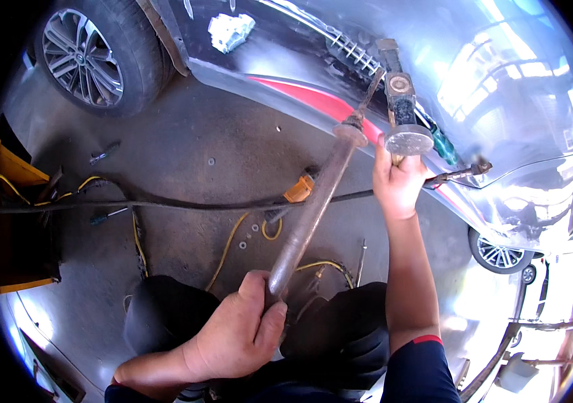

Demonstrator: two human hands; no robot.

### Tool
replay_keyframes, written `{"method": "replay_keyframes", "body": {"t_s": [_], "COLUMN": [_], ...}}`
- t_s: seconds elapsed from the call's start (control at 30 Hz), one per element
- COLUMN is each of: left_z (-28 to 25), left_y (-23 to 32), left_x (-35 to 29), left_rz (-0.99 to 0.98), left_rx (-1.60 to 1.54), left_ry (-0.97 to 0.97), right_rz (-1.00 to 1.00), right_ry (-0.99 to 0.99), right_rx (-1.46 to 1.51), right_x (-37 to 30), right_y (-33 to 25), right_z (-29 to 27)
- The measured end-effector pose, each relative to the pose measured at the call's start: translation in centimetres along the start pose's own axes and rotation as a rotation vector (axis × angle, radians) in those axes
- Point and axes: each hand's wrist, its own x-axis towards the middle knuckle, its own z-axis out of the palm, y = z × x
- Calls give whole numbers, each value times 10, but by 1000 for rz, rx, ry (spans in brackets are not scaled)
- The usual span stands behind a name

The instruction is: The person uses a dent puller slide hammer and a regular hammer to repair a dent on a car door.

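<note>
My left hand (239,329) is wrapped around the lower end of a long metal bar (310,208). A flange sits near the bar's upper end, and a thin rod runs on from it to a row of metal rings (353,54) along the grey car's side panel (286,64). Whether the rod's tip is hooked onto them I cannot tell. Closed in my right hand (400,181) is a hammer (404,111), its round face toward me and its head near the panel. My fingers hide most of its handle. Beside it, against the panel, is a green-handled tool (443,144).
A black cable (185,204) crosses above the floor toward a metal-tipped tool (461,174) by the car. Yellow cords, an orange block (299,189), washers and a screwdriver (108,215) lie on the floor. A yellow-edged cart (21,164) stands left, near the car wheel (85,60).
</note>
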Motion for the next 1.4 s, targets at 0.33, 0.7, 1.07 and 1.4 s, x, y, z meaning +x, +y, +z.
{"method": "replay_keyframes", "body": {"t_s": [0.33, 0.7, 1.07, 1.4], "left_z": [9, 21, 25, 22], "left_y": [-17, 1, 2, -3], "left_x": [0, -3, -3, -1], "left_rz": [6, -104, -121, -75], "left_rx": [-110, -248, -247, -254], "left_ry": [-40, 1, 30, 16], "right_rz": [-101, 75, 8, 85], "right_ry": [47, 28, 90, 53], "right_rx": [35, 18, 53, 32], "right_x": [3, -6, -19, -31], "right_y": [-6, 6, 14, 22], "right_z": [-6, 1, -11, -24]}}
